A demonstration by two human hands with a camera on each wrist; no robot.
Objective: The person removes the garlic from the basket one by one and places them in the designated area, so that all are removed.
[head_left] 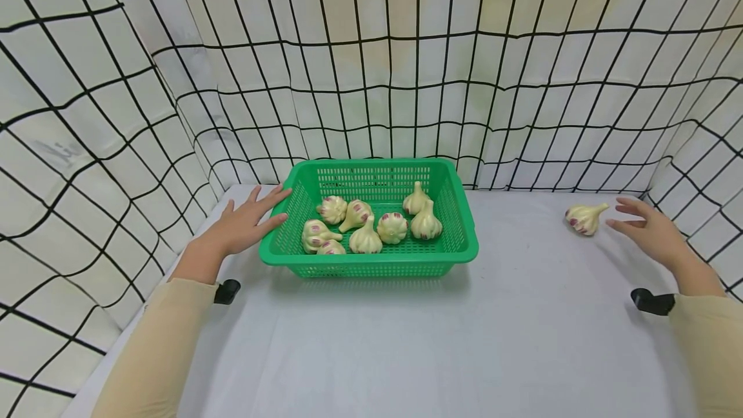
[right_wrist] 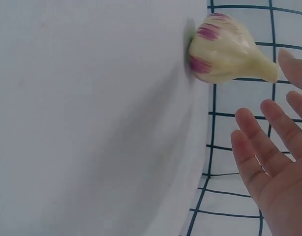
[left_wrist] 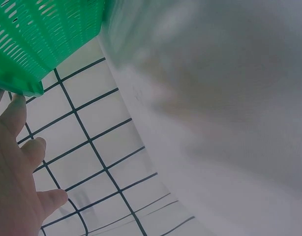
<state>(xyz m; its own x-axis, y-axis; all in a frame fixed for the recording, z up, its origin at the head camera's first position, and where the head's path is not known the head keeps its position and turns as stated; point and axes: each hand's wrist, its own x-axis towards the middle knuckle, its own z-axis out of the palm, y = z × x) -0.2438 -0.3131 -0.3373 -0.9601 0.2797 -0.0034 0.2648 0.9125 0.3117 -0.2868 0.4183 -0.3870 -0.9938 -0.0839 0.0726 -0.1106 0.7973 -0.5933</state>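
over on the right, a lone garlic bulb (head_left: 584,218) lay on its side on the pale tabletop (head_left: 371,347), its purple-streaked base turned away and its stem pointing at the right hand (head_left: 650,229); and how near that hand was! its fingers were parted and slightly bent, the tips just beside the stem, and the right wrist view showed the closest fingertip right by the stem's end, though whether the two met was hard to tell. across on the other side, the left hand (head_left: 244,221) was spread wide, palm down, its fingertips at the left rim of the green basket (head_left: 380,258), one of them seemingly touching it in the left wrist view. and what a haul inside: eight garlic bulbs (head_left: 392,228), six crowding the left and middle, a pair close together toward the right wall, some with stems up, others tipped over. the basket stood near the back edge, well apart from the lone bulb. both arms came in under beige sleeves (head_left: 157,347), a black device (head_left: 227,291) at each wrist, while black netting (head_left: 417,18) over white sheeting rose behind and at both sides.
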